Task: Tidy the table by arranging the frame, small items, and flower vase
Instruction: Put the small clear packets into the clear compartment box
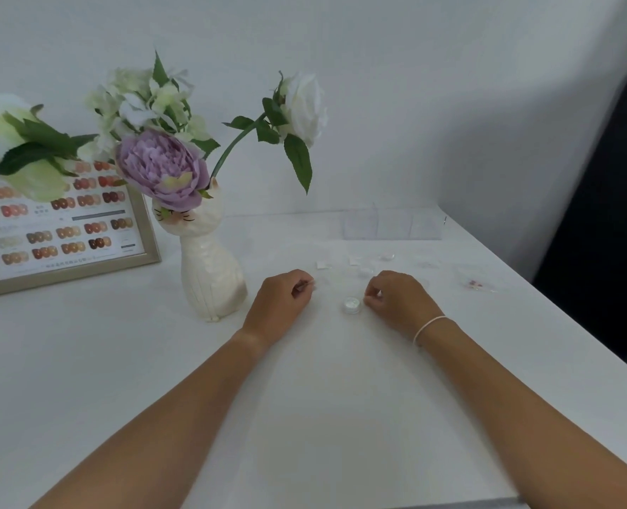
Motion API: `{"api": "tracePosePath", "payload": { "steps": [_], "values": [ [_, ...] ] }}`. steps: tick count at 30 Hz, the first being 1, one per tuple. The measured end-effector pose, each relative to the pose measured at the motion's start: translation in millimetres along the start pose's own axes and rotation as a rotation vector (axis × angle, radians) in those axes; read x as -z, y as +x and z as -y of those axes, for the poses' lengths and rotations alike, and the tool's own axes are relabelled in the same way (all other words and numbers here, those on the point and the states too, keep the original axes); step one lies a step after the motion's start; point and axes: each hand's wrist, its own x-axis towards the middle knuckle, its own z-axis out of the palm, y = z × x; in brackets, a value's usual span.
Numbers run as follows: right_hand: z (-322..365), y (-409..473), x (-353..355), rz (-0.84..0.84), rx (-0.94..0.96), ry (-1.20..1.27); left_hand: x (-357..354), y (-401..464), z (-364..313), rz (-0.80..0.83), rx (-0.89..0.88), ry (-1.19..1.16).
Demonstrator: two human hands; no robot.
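— Small items were what mattered here. Where did the little round pot (352, 304) sit?

— On the white table (341, 416), between the two hands, touching or just left of the right hand (396, 297). That hand was clearly nearer than the left hand (286, 299). Being round, the pot had no long axis to line up with.

— And the fingers?

— The right ones were curled in, tips pinched beside the pot; whether they gripped it or something tiny, I couldn't tell. The left ones were closed round something thin and pale, too small to name.

— The other bits?

— Pale scraps (323, 265) and a clear packet (475, 282) lay farther back and right, nearly lost against the white. A clear organiser (393, 225) at the far edge was hard to make out.

— The vase and frame?

— The cat-shaped flower vase (213, 266) stood left of the hands; the frame (66, 233) leaned far left, cut off by the edge, flowers overlapping it.
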Motion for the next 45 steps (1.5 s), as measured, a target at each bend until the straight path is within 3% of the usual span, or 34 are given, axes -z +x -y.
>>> {"api": "tracePosePath", "payload": {
  "steps": [5, 9, 15, 31, 45],
  "values": [
    [-5, -2, 7, -0.154, 0.02, 0.039, 2, 5, -4, -0.059, 0.06, -0.106],
    [-11, 3, 19, -0.392, -0.055, 0.279, -1, 17, -16, -0.068, 0.107, -0.21],
    [-25, 25, 39, -0.533, -0.256, 0.743, -8, 51, -42, -0.06, 0.117, -0.281],
    [-55, 126, 51, -0.467, -0.386, 0.878, -45, 182, -35, -0.142, 0.083, -0.165],
    [-74, 170, 28, -0.479, -0.406, 0.802, -78, 226, -15, 0.014, 0.1, 0.1]
  ]
}}
